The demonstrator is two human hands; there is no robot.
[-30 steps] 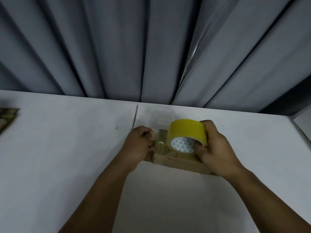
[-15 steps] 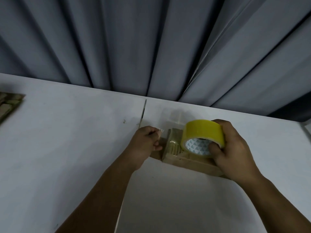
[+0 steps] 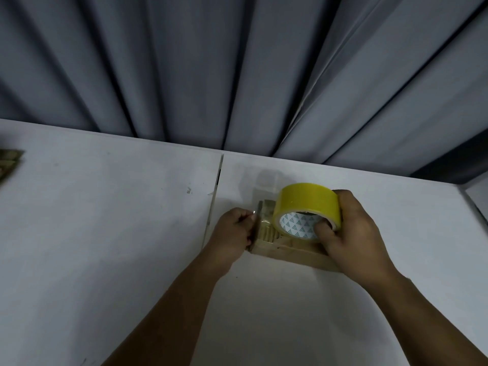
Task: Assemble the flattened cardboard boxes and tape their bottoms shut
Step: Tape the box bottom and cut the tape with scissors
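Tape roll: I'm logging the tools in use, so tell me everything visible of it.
The tape roll is glossy yellow outside, with a white core printed with small teal triangles. It stands on edge over the box, core facing the camera. The right hand grips it, thumb at the core. A clear strip runs from it leftward to the left hand, which pinches the end.

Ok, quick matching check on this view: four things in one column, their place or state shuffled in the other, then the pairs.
1 tape roll
2 left hand
3 right hand
4 flat cardboard

A on the table, far left of view
B grips the roll
C yellow, above the small box
D pinches the tape end

Pairs: 1-C, 2-D, 3-B, 4-A
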